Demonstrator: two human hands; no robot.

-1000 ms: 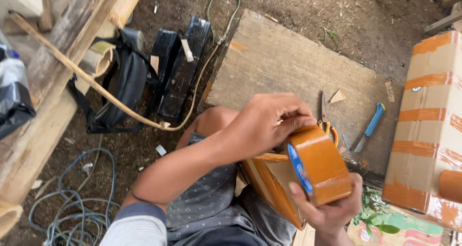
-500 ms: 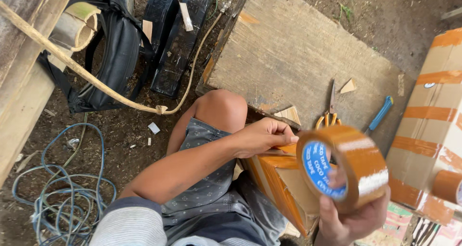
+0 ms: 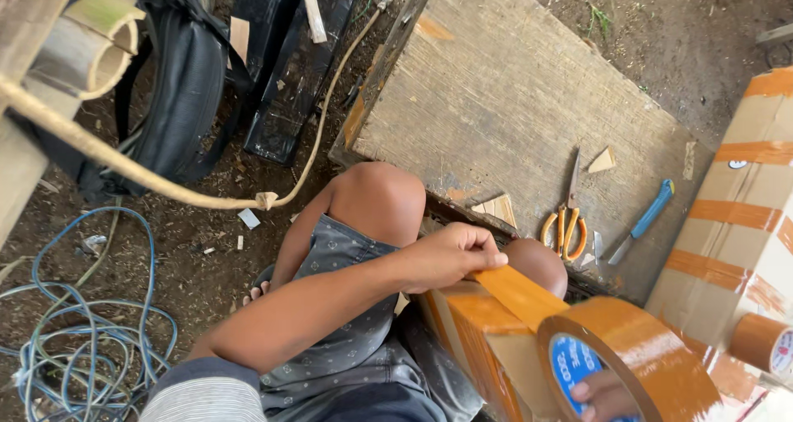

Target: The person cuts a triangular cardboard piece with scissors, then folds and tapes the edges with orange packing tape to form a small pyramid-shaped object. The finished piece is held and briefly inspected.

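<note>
tape strip runs up-left from the big orange-brown tape roll (image 3: 632, 360) in your right hand (image 3: 607, 397), fingers curled inside its core, to your left hand (image 3: 450, 257) pinching the end on the small taped cardboard box (image 3: 483, 348) on your lap

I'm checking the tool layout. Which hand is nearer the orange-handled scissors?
Left. The left hand pinches the tape end just below and left of the scissors; the right hand holds the tape roll farther below.

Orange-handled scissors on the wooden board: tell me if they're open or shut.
Shut. The orange-handled scissors lie flat on the wooden board, blades together in one thin point, handle loops side by side.
</note>
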